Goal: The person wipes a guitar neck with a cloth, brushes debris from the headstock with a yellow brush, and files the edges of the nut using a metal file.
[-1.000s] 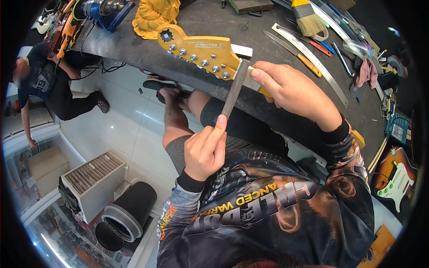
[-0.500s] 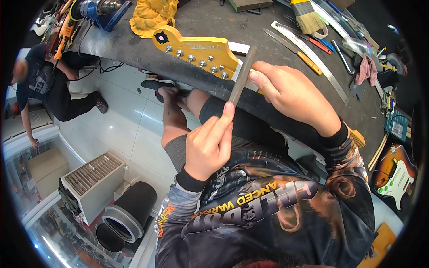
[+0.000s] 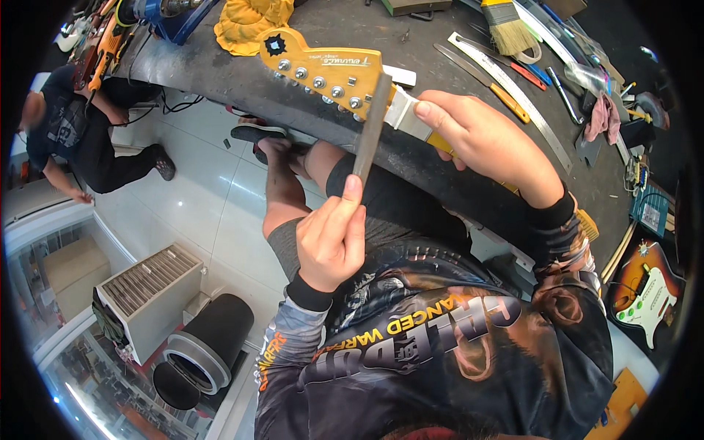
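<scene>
Guitar workshop, recognisable by a dark workbench [image 3: 433,70] with a golden headstock [image 3: 323,71] over its near edge, a blue machine [image 3: 172,28] (partly cropped) at its left end, a long ruler [image 3: 547,136], paintbrush [image 3: 507,33] and orange-handled blade [image 3: 509,102] toward its right edge, and a sunburst guitar body [image 3: 647,297] nearby

The left hand [image 3: 331,240] points upward (forefinger [image 3: 352,191] extended); the right hand [image 3: 480,141] grips, fingers [image 3: 442,100] curled.

The glossy amber guitar neck [image 3: 440,142] slants down rightward from its headstock [image 3: 323,66], where metal tuner posts [image 3: 319,82] line the lower edge. A narrow, grey flat file [image 3: 372,126] crosses steeply over the headstock's base, upper end leaning right.
</scene>
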Tool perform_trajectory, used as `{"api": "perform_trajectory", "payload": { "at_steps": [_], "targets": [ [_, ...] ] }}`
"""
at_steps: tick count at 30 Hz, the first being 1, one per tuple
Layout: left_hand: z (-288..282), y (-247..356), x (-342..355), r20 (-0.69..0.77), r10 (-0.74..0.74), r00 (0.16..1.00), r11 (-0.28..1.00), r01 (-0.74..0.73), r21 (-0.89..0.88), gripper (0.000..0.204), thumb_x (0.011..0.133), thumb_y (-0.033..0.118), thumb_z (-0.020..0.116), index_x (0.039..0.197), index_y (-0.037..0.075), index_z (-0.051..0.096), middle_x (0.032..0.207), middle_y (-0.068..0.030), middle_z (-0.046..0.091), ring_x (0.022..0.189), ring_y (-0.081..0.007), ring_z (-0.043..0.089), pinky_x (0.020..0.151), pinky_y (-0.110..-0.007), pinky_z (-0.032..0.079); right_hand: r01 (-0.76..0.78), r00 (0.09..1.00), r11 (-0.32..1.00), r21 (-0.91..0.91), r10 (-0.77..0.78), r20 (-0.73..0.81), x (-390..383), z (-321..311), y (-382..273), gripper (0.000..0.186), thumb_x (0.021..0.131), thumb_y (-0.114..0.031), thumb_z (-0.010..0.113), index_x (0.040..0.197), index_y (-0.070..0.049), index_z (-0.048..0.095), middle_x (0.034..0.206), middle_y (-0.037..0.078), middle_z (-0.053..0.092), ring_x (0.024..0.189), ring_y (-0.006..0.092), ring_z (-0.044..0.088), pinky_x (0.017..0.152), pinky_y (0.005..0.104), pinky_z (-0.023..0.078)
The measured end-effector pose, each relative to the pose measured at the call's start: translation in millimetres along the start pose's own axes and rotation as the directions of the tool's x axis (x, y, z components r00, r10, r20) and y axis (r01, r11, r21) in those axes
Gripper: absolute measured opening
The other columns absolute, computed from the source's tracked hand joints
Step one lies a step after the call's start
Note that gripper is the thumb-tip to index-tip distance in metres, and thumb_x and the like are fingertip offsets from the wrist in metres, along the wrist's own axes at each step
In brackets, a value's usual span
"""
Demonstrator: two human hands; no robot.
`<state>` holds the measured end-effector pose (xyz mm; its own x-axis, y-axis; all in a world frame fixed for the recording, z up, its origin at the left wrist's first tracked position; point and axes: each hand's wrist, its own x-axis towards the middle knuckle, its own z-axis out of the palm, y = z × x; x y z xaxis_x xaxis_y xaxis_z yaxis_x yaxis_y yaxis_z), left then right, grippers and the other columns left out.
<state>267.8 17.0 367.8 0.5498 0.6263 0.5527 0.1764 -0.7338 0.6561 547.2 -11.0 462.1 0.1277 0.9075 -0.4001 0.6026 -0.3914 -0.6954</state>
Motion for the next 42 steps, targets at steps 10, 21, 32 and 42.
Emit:
{"api": "perform_trajectory", "payload": {
  "at_steps": [10, 21, 32, 42],
  "targets": [
    [18.7, -13.1, -24.4, 0.103, -0.048, 0.994, 0.999, 0.046, 0.018, 0.059, 0.094, -0.005, 0.08, 0.152, 0.001, 0.071, 0.073, -0.0072, 0.054, 0.056, -0.0255, 0.056, 0.055, -0.04, 0.047, -0.005, 0.999, 0.999, 0.044, 0.003, 0.054, 5.1, -1.3, 9.5, 0.056, 0.124, -0.047, 0.044, 0.138, 0.0, 0.07, 0.083, 0.007, 0.067, 0.068, 0.0149, 0.066, 0.06, 0.0319, 0.055],
    [17.3, 11.5, 30.6, 0.101, -0.048, 0.994, 0.998, 0.043, 0.049, 0.057, 0.095, -0.004, 0.078, 0.151, 0.004, 0.072, 0.075, -0.0084, 0.056, 0.059, -0.0285, 0.062, 0.057, -0.042, 0.052, 0.143, 0.977, 0.974, -0.176, -0.167, -0.131, -6.5, 14.1, 1.8, 0.043, 0.121, -0.039, 0.05, 0.122, -0.001, 0.07, 0.093, 0.027, 0.075, 0.097, 0.0521, 0.072, 0.086, 0.0586, 0.057],
    [-5.1, 22.5, 34.7, 0.063, -0.145, 0.987, 0.984, 0.151, -0.096, 0.038, 0.105, -0.008, 0.068, 0.143, -0.007, 0.073, 0.139, -0.0255, 0.079, 0.122, -0.0341, 0.081, 0.101, -0.037, 0.061, 0.1, 0.991, 0.99, -0.099, -0.108, -0.082, -2.2, 6.8, 0.9, 0.045, 0.121, -0.041, 0.049, 0.123, -0.001, 0.07, 0.082, 0.02, 0.073, 0.075, 0.0405, 0.074, 0.073, 0.0518, 0.059],
    [11.6, -4.9, -25.1, 0.094, -0.093, 0.991, 0.996, 0.094, -0.003, 0.056, 0.095, -0.005, 0.078, 0.15, 0.0, 0.072, 0.074, -0.0074, 0.057, 0.056, -0.0264, 0.058, 0.056, -0.04, 0.049, -0.03, 0.996, 0.995, 0.093, 0.021, 0.089, 10.1, -5.9, 11.3, 0.058, 0.124, -0.049, 0.042, 0.14, 0.0, 0.068, 0.085, 0.005, 0.066, 0.07, 0.0125, 0.066, 0.06, 0.029, 0.057]
  ]
}}
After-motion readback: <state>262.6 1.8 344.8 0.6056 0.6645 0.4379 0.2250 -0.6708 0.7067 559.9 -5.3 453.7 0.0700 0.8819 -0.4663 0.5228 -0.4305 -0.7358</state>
